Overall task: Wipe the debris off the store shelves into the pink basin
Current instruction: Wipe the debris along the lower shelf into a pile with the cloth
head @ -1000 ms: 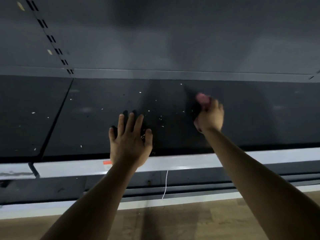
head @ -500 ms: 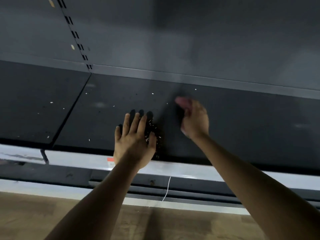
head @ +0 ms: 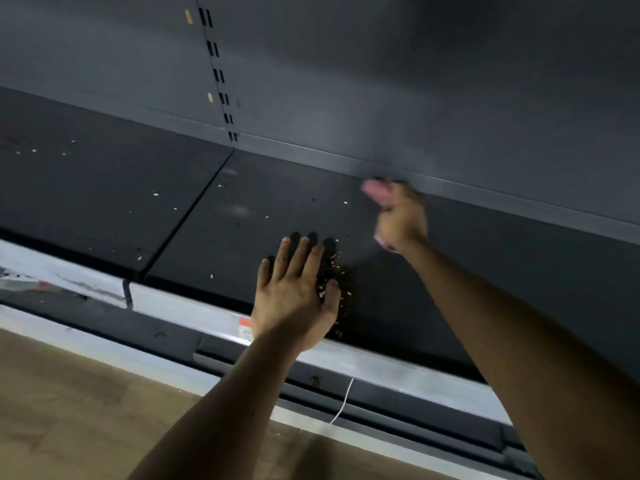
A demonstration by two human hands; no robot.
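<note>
Nearest you, floor (head: 69,393), then the pale rail (head: 398,368) along the shelf's front edge. No basin in view, so I cannot say where it stands. Your left hand (head: 294,299) lies flat on the shelf (head: 259,188) just behind the rail, fingers straight and close together, gripping nothing. The pile (head: 334,271) of pale grains sits tight against its thumb side. Judged purpose: the hand is a stop, so sweepings gather in one heap rather than scatter past or spill over the rail. Farther back, your right hand (head: 403,220) is at the shelf's rear edge, touching or nearly touching the back panel (head: 415,81), fingers curled round a pink wiper (head: 375,190). It is blurred, and cloth or sponge cannot be told. Starting that deep makes sense: a pull toward you would carry rear debris into the pile. Loose grains (head: 156,194) lie on the neighbouring panel to the left, apart from both hands. Task looks early. The heap is on the shelf, nothing yet tipped out.
</note>
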